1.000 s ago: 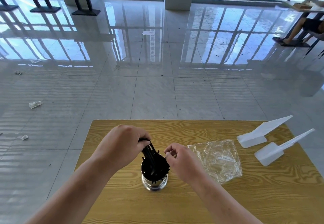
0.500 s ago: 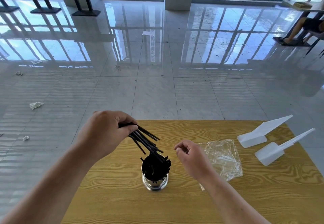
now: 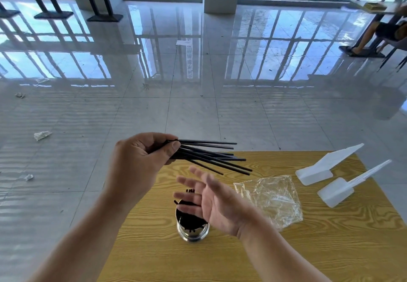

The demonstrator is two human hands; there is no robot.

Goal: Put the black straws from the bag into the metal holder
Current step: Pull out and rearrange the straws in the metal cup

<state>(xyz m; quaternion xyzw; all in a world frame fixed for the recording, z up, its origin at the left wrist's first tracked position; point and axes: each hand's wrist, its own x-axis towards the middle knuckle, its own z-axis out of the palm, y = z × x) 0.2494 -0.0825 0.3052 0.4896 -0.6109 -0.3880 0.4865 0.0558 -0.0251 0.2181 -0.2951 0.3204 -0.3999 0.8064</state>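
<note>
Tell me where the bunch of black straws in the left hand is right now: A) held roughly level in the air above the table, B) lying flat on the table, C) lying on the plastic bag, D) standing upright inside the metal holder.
A: the left hand grips the black straws by one end, fanned out sideways above the metal holder.

I see both forearms bare to the frame edge, no sleeves, and my left hand (image 3: 141, 158) and right hand (image 3: 217, 204) ungloved, without rings.
</note>
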